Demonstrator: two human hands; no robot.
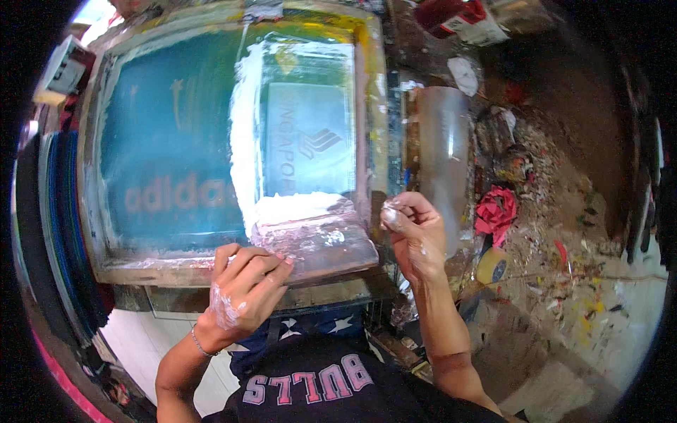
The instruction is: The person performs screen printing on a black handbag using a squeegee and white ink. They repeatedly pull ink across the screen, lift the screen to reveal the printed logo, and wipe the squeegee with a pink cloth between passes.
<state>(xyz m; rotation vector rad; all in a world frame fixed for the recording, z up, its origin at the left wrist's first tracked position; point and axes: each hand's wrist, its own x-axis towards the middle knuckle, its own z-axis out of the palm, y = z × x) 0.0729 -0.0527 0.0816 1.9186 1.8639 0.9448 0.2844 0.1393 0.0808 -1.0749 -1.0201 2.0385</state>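
Observation:
A teal screen-printing panel (169, 106) lies in a wooden frame (92, 211), with lettering and white paste (247, 141) around a pale rectangle on its right side. My left hand (247, 285), streaked with white, rests with curved, slightly spread fingers on a smeared translucent strip (331, 243) at the frame's near edge. My right hand (412, 236) is raised beside the frame's right edge, thumb and fingertips pinched, with white smears on the thumb; I cannot make out whether something small is between them.
Right of the frame are a clear plastic cylinder (441, 134), crumpled pink paper (496, 211), a tape roll (493, 264) and scattered paint debris. A red container (448, 17) lies at the top. A tub (63, 67) and dark stacked boards (60, 211) sit at the left.

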